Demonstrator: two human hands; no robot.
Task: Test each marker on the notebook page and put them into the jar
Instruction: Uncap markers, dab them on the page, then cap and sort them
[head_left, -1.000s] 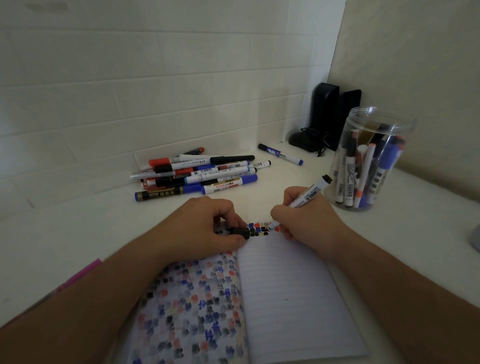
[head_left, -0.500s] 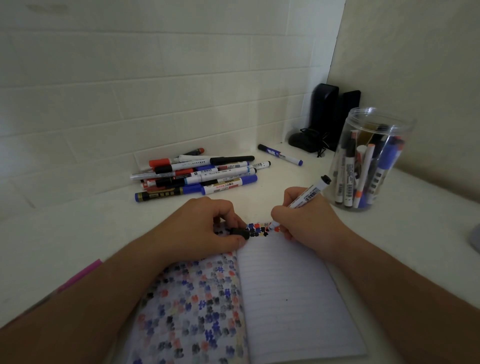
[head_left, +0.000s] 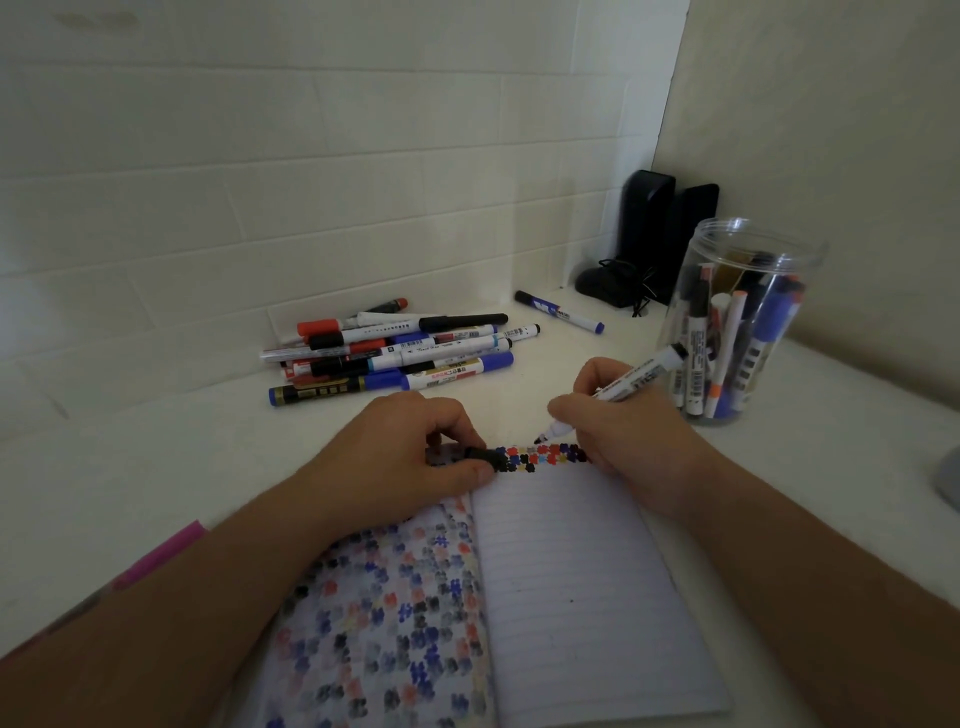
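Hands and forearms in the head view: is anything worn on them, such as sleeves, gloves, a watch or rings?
The left hand and right hand are bare, no gloves, and both forearms are uncovered to the frame edge. No sleeve, watch, bracelet or ring shows in the visible parts.

- Right hand grips a marker, tip on the open notebook beside a row of coloured marks.
- Left hand pinches a black cap.
- Loose markers lie far left on the worktop; the jar stands right.
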